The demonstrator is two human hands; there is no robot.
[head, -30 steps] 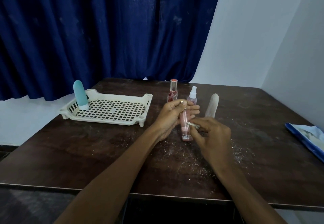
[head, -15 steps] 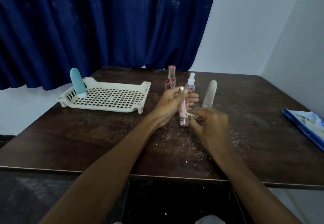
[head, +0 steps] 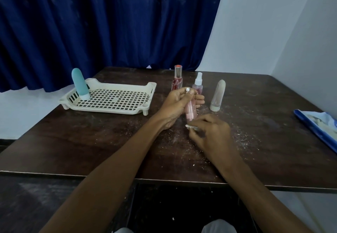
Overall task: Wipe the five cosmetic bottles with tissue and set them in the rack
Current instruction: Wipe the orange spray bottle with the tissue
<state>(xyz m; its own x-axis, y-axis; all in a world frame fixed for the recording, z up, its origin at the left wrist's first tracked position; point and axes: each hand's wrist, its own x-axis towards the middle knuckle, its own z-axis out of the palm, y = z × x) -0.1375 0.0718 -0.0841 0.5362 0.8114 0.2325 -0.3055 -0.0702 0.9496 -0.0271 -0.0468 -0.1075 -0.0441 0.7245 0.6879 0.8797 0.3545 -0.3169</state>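
Note:
My left hand (head: 176,104) grips a slim pink bottle (head: 191,110) with a silver cap, held upright above the table's middle. Just below the bottle's base, my right hand (head: 209,132) pinches a small wad of white tissue (head: 190,127). A teal bottle (head: 80,84) stands in the far left corner of the cream rack (head: 109,109). Behind my hands stand a tall clear bottle with a red cap (head: 177,77), a small pink spray bottle (head: 198,83) and a whitish rounded bottle (head: 218,96).
The dark wooden table (head: 91,138) carries white crumbs around my hands. A blue tissue pack (head: 321,128) lies at the right edge. A blue curtain hangs behind the table, and a white wall closes the right side.
My right hand with the tissue has slid down from the bottle's middle to below its base. The camera has tilted slightly downward.

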